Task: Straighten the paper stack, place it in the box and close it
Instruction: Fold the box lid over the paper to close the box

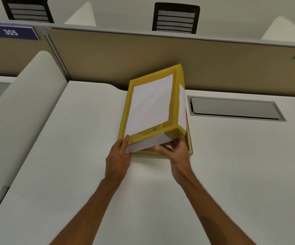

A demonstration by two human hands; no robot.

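Observation:
A yellow box lid (150,103) with white panels on its top and sides is tilted, its far end raised, over the yellow box base (190,144) on the white desk (90,174). My left hand (118,156) grips the lid's near left corner. My right hand (178,152) holds the near right corner from below. Only the base's near rim and right wall show under the lid. The paper stack is hidden; I cannot tell whether it lies inside.
A beige partition (107,55) stands right behind the box. A grey metal cable hatch (235,108) is set in the desk to the right. A curved white divider (24,106) rises at the left. Two black chairs (175,18) stand beyond the partition.

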